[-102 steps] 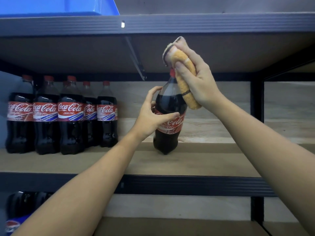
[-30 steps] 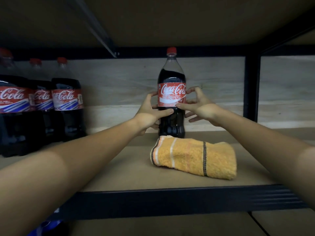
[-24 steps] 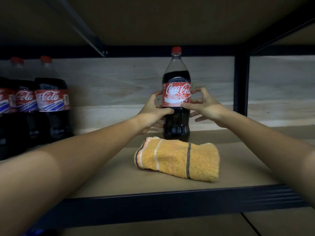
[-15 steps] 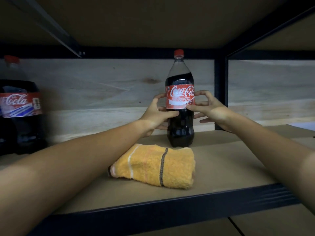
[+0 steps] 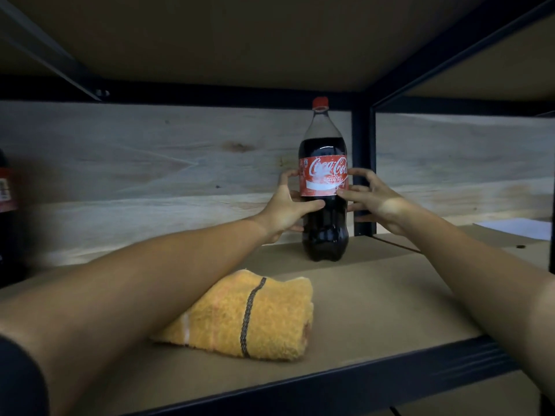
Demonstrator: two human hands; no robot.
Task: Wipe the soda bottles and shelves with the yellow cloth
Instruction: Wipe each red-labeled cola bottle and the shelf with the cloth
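- I see one soda bottle (image 5: 324,187) standing upright on the shelf (image 5: 375,298), toward the back, just in front of the black upright post (image 5: 362,163). Red cap on, red label facing me.
- My left hand (image 5: 285,207) grips the bottle from its left side: thumb across the front just under the label, fingers curled round behind.
- My right hand (image 5: 372,199) holds it from the right: thumb tip on the label's lower right edge, fingers curled at the side and back.
- The yellow cloth (image 5: 249,319) lies folded on the shelf near the front edge, apart from the bottle and closer to me. Neither hand touches it; my left forearm crosses over its left end. A dark stripe runs across it.
- Far left edge: part of another bottle (image 5: 6,205), blurred.
- Pale wood panel (image 5: 150,175) behind the shelf; underside of the next shelf above.
- Right bay: a white sheet (image 5: 516,228) lies flat on the neighbouring shelf.
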